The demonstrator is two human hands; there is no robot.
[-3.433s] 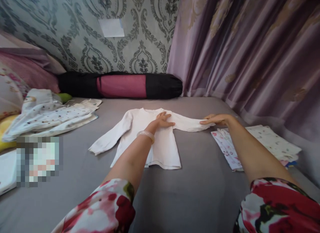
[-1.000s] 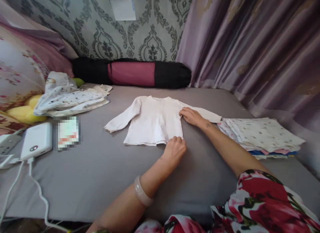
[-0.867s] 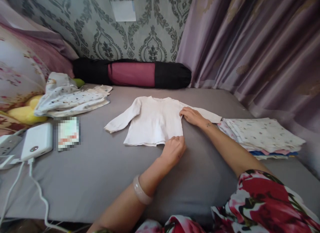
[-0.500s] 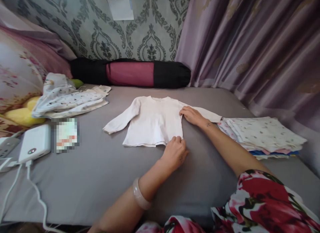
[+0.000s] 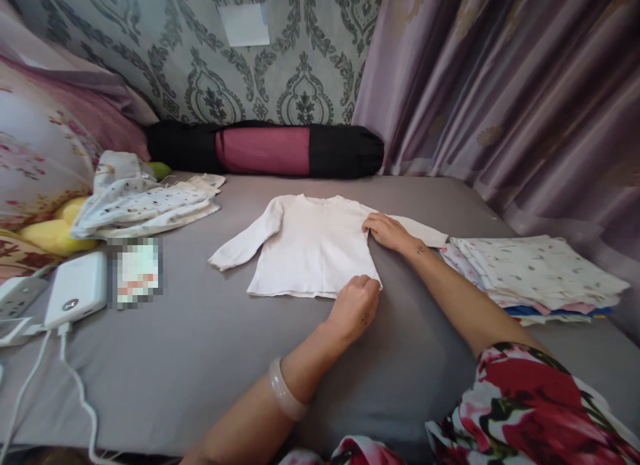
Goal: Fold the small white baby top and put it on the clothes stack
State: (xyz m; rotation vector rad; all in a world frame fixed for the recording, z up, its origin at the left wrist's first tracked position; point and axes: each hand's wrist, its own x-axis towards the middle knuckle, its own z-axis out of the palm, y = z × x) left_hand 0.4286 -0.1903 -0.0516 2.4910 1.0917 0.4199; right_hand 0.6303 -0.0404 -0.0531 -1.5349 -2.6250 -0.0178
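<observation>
White long-sleeved shirt (image 5: 315,252), thin-looking fabric — flat on a smooth grey sheet (image 5: 200,365). Left hand (image 5: 356,308): fingers closed on its near hem corner; right hand (image 5: 389,232): fingers pinching its side edge below the sleeve. Step, judged: straightening that side; next calls for even tension. By its right cuff — rectangular stack of white printed cloths (image 5: 540,268).

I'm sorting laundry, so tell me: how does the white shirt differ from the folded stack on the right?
The white shirt lies spread out, sleeves to the sides; the folded stack is piled in layers. The white shirt looks plain, while the folded stack has a small scattered print on top and pink and blue below. Both rest on the grey sheet.
</observation>
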